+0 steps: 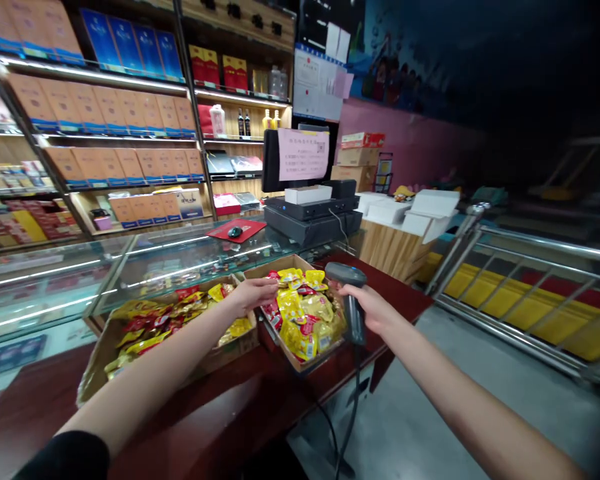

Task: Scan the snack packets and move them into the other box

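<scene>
My right hand (367, 303) is wrapped around the grip of a dark barcode scanner (346, 273), whose cable hangs down past the table edge. The scanner is held upright at the right side of a cardboard box (301, 366) filled with yellow and red snack packets (291, 305). Over the left edge of that box reaches my left hand (255, 295), its fingers stretched toward the packets; whether the fingertips touch one cannot be made out. To the left stands a second, wider cardboard box (97, 357) with more red and yellow packets (167, 320), partly covered by my left forearm.
Both boxes rest on a dark red tabletop (220, 413) against a glass display counter (145, 250). Behind are a monitor (271, 160), a cash drawer (305, 227) and a mouse (235, 232) on a red mat. A metal railing (530, 300) stands at the right.
</scene>
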Demonstrator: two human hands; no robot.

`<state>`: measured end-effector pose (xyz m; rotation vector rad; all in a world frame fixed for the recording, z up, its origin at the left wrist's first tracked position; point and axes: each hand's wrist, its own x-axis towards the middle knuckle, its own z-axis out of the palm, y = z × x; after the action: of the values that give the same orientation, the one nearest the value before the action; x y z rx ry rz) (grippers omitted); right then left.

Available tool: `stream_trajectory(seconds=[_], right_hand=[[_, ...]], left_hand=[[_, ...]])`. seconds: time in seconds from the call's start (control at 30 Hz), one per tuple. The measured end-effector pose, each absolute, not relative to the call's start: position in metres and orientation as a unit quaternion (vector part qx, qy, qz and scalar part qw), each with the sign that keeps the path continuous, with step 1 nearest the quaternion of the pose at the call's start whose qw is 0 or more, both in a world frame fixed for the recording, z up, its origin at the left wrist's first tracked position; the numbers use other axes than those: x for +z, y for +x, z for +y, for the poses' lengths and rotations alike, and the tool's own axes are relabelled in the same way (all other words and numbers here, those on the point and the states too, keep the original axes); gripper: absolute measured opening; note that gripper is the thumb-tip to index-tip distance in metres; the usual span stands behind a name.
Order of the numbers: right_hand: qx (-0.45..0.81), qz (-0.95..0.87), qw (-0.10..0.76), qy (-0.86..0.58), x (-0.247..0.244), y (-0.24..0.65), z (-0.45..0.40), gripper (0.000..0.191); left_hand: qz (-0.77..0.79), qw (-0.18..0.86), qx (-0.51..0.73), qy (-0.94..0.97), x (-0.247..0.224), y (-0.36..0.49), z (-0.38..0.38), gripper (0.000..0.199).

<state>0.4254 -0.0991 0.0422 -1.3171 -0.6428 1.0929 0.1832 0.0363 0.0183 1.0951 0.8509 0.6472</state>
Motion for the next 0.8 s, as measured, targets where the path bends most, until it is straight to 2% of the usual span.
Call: stream_trajectory(seconds=[0.17, 0.33, 0.43, 0.57, 0.67, 0.8], right_hand=[[0.531, -0.346, 0.592, -0.497, 0.044, 0.366, -0.083, 0.027], [0.602, -0.384, 0.539, -0.447, 0.038, 0.283, -0.063, 0.019], [0.639, -0.377, 0.515, -0.430, 0.028, 0.237, -0.051, 0.015], [0.684, -0.322, 0.493, -0.431, 0.015, 0.191, -0.036, 0.013], [0.679, -0.289, 0.485, -0.469, 0.006, 0.171, -0.026, 0.012], [0.670, -0.277, 0.471, -0.503, -0.005, 0.161, -0.016, 0.006]], left_hand=[[0.410, 0.704, 0.323, 0.482, 0.026, 0.087, 0.051, 0.037], [0.499, 0.626, 0.357, 0.481, 0.003, 0.010, 0.049, 0.041], [0.537, 0.530, 0.357, 0.551, -0.020, -0.014, 0.045, 0.036], [0.566, 0.348, 0.323, 0.674, -0.044, -0.021, 0.044, 0.027], [0.565, 0.233, 0.244, 0.753, -0.053, -0.014, 0.046, 0.038], [0.562, 0.156, 0.139, 0.801, -0.061, -0.007, 0.049, 0.059]])
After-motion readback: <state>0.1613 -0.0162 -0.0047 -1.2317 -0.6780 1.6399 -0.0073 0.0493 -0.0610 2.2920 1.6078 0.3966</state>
